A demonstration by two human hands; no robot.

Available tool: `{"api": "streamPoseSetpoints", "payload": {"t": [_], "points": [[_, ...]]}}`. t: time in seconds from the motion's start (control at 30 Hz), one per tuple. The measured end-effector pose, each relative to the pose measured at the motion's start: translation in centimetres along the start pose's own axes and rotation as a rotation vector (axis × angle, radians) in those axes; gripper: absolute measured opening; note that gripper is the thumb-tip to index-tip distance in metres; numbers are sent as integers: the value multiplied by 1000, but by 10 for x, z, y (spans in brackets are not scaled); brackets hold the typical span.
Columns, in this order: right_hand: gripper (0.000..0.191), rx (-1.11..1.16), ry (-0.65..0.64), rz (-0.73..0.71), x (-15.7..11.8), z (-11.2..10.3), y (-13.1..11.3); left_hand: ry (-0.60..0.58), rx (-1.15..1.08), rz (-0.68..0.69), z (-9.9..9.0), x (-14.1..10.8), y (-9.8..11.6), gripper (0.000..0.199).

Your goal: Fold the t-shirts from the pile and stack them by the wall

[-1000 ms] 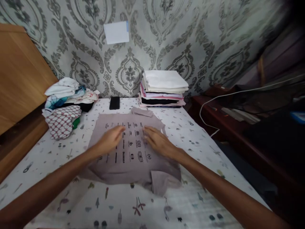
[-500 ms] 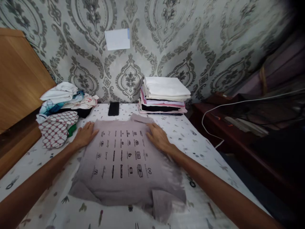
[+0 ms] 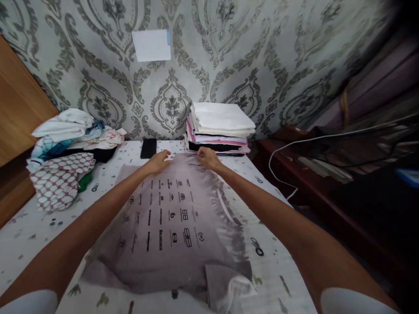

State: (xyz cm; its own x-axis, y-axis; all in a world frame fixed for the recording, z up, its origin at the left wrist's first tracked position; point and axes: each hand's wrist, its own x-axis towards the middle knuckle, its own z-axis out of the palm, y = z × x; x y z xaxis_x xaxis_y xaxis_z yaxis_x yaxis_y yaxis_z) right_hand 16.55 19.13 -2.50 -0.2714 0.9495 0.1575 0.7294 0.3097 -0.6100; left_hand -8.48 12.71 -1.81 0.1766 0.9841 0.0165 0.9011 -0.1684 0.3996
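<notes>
On the far left is a brown wooden panel [image 3: 22,100]. Next to it, a messy heap of clothes [image 3: 65,179] sits on a white sheet [image 3: 24,237] with little pictures on it. The heap has white, blue, green and red-patterned bits. Then comes a black phone [image 3: 148,148], lying flat near the wall [image 3: 172,98]. Above it, a white paper [image 3: 151,46] is on the wall.

The left hand [image 3: 159,162] is over the far edge of a grayish-purple shirt [image 3: 163,213]. Its thumb and fingers are a bit apart, with nothing between them. The shirt lies in the middle of the sheet, with rows of black words and signs on it. The right hand [image 3: 208,158] pinches the shirt's far edge, and the cloth wrinkles there.

Just behind that hand is a neat stack of folded clothes [image 3: 222,120], white on top. Farther right, a white cord [image 3: 273,159] bends beside dark red furniture [image 3: 293,174].
</notes>
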Motion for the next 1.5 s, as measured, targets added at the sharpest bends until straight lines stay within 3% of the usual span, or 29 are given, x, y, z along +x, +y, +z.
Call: {"api": "streamPoseSetpoints", "payload": {"t": [0.1,0.2,0.47,0.57,0.67,0.9,1.07,1.2,1.3,1.4,1.5], "points": [[13,148,0,-27,8,-3,1,-76,17,-10,4,20,3,49],[11,309,-19,-33,15,-5,3,-151,65,-29,-3,16,-9,43],[20,648,-31,-106,19,-23,-6,-211,189,-38,-55,-38,-69,32],[24,713,-34,-142,10,-33,-10,-190,250,-10,-66,-63,-74,27],[24,745,-39,-200,-8,-40,-12,-132,374,26,-68,-91,-64,29],[25,489,-15,-341,-81,-42,2,-48,592,79,-51,-138,-52,39],[31,196,-190,-435,-129,-35,19,-23,583,89,-32,-149,-63,43],[41,85,-252,-429,-142,-33,22,18,546,75,-30,-154,-71,42],[54,-17,-213,-315,-141,-29,17,11,524,45,-36,-153,-61,39],[40,-119,-175,-240,-139,-24,12,39,372,38,-36,-142,-30,42],[30,-122,-142,-217,-141,-20,10,46,36,67,-21,-112,10,46]]}}
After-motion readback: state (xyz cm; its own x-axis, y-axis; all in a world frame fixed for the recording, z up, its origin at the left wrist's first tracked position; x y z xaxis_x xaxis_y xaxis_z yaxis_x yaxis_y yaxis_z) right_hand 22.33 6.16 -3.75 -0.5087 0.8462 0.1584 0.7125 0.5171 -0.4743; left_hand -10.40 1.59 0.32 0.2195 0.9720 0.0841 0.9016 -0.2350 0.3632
